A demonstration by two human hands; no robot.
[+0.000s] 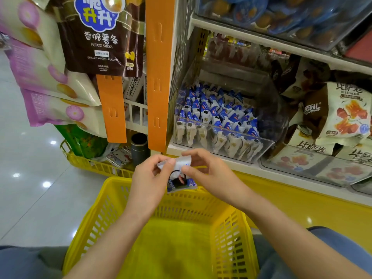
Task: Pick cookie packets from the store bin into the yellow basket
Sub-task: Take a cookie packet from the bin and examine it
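One small blue-and-white foil cookie packet (179,179) is out of the store bin in the head view, and it hangs over the far rim of the slotted yellow plastic basket (231,224), just in front of the shelf's front edge. Both hands have it. The left hand (149,184) pinches its upper left corner between thumb and curled fingers. The right hand (205,174) nips the upper right edge with thumb and fingertips. The packet is not yet let go.

Below it, the part of the basket floor that shows between the forearms is bare yellow, with no packet lying there; the arms hide the rest. So the task looks near its start: this packet is lifted but not dropped in.

Behind the hands, the clear plastic store bin (231,147) sits at the front edge of the white shelf. It holds a dense stand of matching blue-and-white packets (213,115), so many are left to pick.
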